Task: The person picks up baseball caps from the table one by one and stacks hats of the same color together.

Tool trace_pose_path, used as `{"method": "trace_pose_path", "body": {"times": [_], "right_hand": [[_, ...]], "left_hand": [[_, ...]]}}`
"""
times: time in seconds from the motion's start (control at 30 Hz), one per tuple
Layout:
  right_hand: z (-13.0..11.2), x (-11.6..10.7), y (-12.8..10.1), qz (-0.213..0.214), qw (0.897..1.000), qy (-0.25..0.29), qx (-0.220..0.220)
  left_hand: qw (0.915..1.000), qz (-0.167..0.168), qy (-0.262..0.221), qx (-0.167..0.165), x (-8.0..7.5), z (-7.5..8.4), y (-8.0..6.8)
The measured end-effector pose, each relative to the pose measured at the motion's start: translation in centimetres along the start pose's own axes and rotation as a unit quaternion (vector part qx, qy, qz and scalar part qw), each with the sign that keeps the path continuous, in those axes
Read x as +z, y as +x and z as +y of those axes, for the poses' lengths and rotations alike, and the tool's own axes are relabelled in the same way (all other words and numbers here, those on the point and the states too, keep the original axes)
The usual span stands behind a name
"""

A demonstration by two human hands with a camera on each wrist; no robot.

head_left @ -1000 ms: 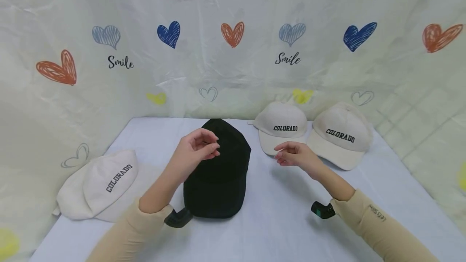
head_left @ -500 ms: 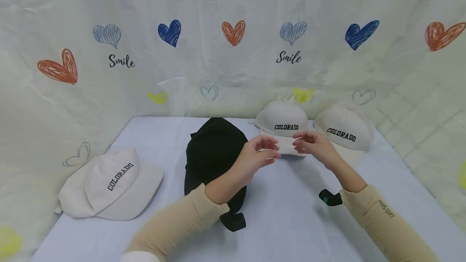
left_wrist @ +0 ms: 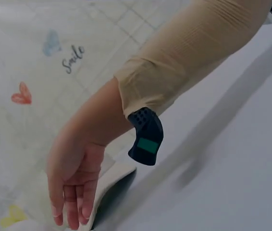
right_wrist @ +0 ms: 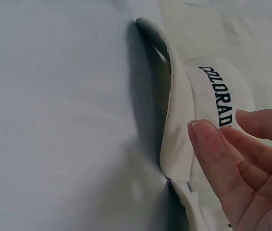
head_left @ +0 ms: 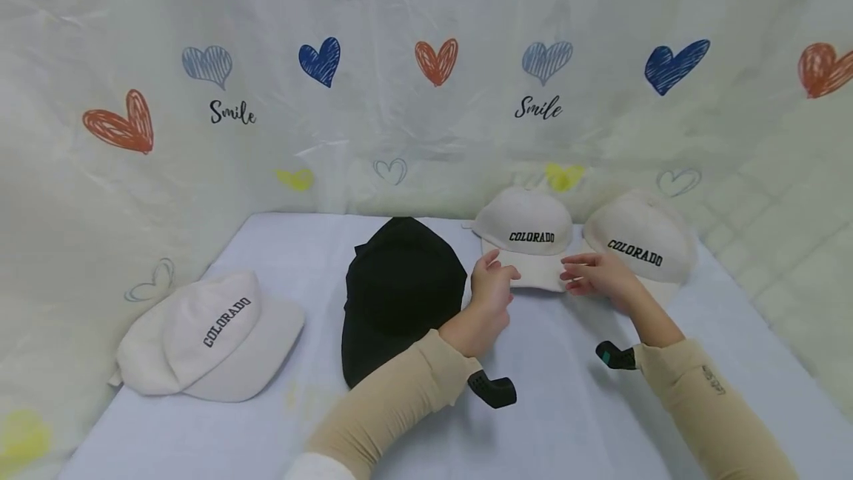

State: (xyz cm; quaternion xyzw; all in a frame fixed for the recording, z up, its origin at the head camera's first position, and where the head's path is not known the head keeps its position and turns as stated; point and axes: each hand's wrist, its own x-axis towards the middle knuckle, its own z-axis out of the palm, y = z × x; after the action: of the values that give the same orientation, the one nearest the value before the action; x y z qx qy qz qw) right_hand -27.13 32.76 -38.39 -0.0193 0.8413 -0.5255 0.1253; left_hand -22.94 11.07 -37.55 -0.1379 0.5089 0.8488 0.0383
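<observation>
A cream baseball cap [head_left: 526, 217] with COLORADO lettering stands at the back, its brim [right_wrist: 177, 144] facing me. My left hand [head_left: 492, 291] is in front of the brim's left corner, fingers loosely spread and holding nothing. At the brim's right corner is my right hand [head_left: 600, 278], also holding nothing, its fingers nearly straight. Touch with the brim cannot be made out for either hand. In the left wrist view the right hand [left_wrist: 78, 183] hangs beside a brim. The right wrist view has its thumb [right_wrist: 210, 144] in front of the cap.
A second cream COLORADO cap [head_left: 640, 239] stands right of the first, partly behind the right hand. A black cap [head_left: 400, 287] lies mid-table under the left forearm's reach. Cream caps [head_left: 200, 339] overlap at the left of the white-covered table [head_left: 573, 421]. A printed sheet [head_left: 373, 117] hangs behind.
My left hand has moved right, from over the black cap to the cream cap's brim. My right hand has shifted slightly right. The caps have stayed in place.
</observation>
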Motion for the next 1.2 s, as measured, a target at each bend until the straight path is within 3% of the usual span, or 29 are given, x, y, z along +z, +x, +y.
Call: {"method": "trace_pose_path", "body": {"times": [0.2,0.47,0.87,1.2], "right_hand": [[1.5,-0.6,-0.2,-0.019,0.999,0.027,0.023],[1.9,-0.9,-0.1,-0.014,0.999,0.028,0.042],[1.8,0.0,0.1,0.004,0.997,-0.025,0.069],[2.2,0.7,0.5,0.020,0.998,0.037,0.056]], "left_hand": [[0.9988,0.032,0.034,-0.017,-0.3,-0.8,1.0],[0.9976,0.051,0.009,-0.046,0.4,-2.1,2.2],[0.9894,0.043,-0.101,-0.095,-0.4,-2.2,3.1],[0.9867,0.071,-0.135,-0.057,0.9,-3.2,3.2]]}}
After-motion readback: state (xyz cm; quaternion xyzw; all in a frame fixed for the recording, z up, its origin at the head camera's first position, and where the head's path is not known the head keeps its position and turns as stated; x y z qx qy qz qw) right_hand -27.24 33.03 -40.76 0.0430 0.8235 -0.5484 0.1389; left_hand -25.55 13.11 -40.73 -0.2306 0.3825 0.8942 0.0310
